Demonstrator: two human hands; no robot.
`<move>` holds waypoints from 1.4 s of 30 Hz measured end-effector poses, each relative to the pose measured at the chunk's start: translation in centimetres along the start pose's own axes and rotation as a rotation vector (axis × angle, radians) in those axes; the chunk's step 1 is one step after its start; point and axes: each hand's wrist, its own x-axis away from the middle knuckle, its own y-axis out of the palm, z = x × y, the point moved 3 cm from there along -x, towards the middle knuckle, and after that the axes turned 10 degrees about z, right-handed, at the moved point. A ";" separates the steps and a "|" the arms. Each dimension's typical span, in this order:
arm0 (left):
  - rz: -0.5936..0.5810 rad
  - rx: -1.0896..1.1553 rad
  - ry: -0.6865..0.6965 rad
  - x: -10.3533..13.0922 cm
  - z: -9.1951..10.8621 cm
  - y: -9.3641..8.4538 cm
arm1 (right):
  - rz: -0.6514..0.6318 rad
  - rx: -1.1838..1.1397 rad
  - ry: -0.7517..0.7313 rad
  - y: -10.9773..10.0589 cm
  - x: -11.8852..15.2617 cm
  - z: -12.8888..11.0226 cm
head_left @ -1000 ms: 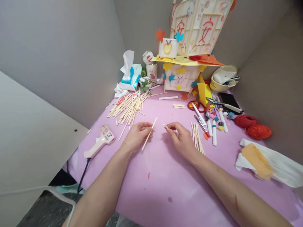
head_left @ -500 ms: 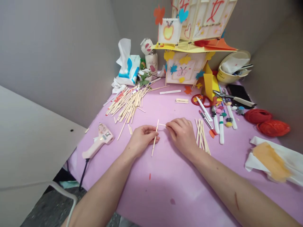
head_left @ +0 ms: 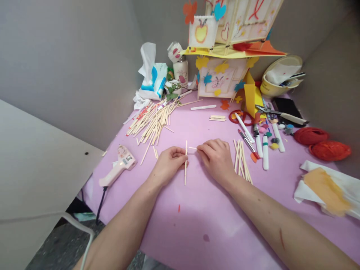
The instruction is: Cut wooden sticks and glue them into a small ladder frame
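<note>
My left hand point(head_left: 171, 165) pinches a long wooden stick point(head_left: 185, 172), which points away from me, nearly straight up in the view. Just to its right, my right hand point(head_left: 215, 155) holds a short thin stick point(head_left: 192, 148) between thumb and fingertips. The short stick points toward the upper part of the long one; whether they touch I cannot tell. A small bundle of loose sticks point(head_left: 241, 159) lies right of my right hand. A large pile of sticks point(head_left: 157, 122) is at the back left. The pink glue gun point(head_left: 120, 167) rests on its side left of my left hand.
On the purple-covered table point(head_left: 180, 232) a decorated stick-and-paper model point(head_left: 221, 78) stands at the back. Tissues point(head_left: 156, 80) are at back left. Markers point(head_left: 265, 153), pliers point(head_left: 281, 114), red yarn point(head_left: 329, 150), a yellow tub point(head_left: 274, 88) and a stained cloth point(head_left: 326, 189) lie right.
The long stick in my left hand has turned from a slant to nearly upright in the view. My right hand keeps its pinch on the short stick. The whole view has shifted slightly.
</note>
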 end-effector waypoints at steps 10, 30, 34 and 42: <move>-0.004 0.009 -0.001 0.0 -0.1 0.0 | 0.000 0.017 -0.015 0.1 0.1 0.0; -0.009 -0.007 0.002 0.0 -0.1 0.1 | -0.008 0.040 -0.021 0.1 0.0 0.0; -0.006 -0.011 0.003 -0.1 -0.2 0.1 | -0.011 0.042 -0.020 0.2 0.1 0.0; -0.003 -0.025 0.006 -0.1 -0.2 0.1 | -0.008 0.049 -0.021 0.3 0.1 0.0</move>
